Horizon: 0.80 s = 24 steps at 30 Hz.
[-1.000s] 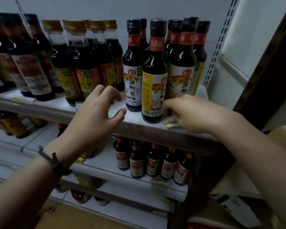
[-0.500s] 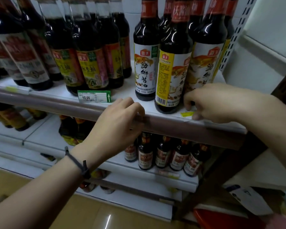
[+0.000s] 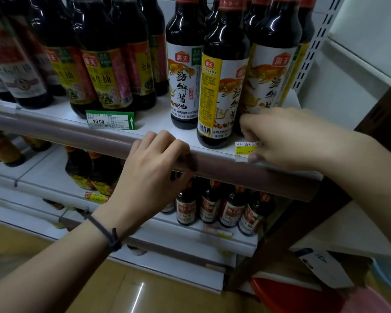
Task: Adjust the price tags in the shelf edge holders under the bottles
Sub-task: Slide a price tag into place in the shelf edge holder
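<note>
Dark sauce bottles (image 3: 222, 86) stand in rows on a white shelf (image 3: 158, 123). Its front carries a long clear edge holder (image 3: 246, 175) over a brownish strip. My left hand (image 3: 151, 175) curls over this holder at mid-shelf, fingers closed on the strip. My right hand (image 3: 287, 138) pinches a small yellow-and-white price tag (image 3: 245, 149) at the holder's top edge, under the rightmost bottles. A green price tag (image 3: 110, 120) reading 10.00 lies flat on the shelf, left of my left hand.
Smaller bottles (image 3: 221, 208) fill the lower shelf, whose edge holds a yellow tag (image 3: 219, 232). A perforated upright (image 3: 314, 41) ends the shelving on the right. A red stool (image 3: 296, 294) and a box (image 3: 323, 267) sit on the floor at lower right.
The view has moved closer to the shelf. My left hand has dropped from the shelf top to grip the edge holder. The right hand stays at the yellow tag, now more exposed.
</note>
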{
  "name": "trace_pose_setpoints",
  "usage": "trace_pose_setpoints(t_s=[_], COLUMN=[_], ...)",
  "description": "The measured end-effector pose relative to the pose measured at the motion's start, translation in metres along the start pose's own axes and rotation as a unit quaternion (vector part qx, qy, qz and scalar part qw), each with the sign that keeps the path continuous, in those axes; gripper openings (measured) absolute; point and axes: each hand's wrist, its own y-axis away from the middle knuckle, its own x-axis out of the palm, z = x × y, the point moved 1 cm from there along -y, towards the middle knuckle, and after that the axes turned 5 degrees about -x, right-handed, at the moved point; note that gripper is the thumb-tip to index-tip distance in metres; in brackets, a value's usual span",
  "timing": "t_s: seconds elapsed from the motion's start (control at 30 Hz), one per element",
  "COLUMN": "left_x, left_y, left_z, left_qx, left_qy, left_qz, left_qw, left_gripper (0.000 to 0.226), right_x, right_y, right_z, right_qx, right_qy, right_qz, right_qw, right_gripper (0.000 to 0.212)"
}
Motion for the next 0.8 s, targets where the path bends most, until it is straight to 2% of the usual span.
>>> trace_pose_setpoints(t_s=[0.17,0.37,0.6,0.8], left_x=[0.001,0.0,-0.001,0.003], left_y=[0.003,0.002,0.005,0.013], left_z=[-0.001,-0.004,-0.004,-0.006], left_qx=[-0.009,-0.027,-0.027,-0.049], left_qy=[-0.005,-0.003,0.015,0.014], left_qz=[-0.009,-0.005,-0.01,-0.007], left_qw=[1.0,1.0,0.999,0.999], left_gripper=[0.028,0.034,0.021,0.02], right_x=[0.001,-0.012,-0.012,0.0], right_y=[0.005,0.015,0.019,0.009], right_z=[-0.006,0.002,0.036,0.05], right_qx=[0.009,-0.035,-0.048,-0.038], right_qy=[-0.039,-0.172,-0.226,-0.234], right_qz=[-0.069,-0.164,-0.213,-0.174], right_qw=[0.997,0.971,0.949,0.956], right_gripper=[0.029,0.012,0.014,0.031])
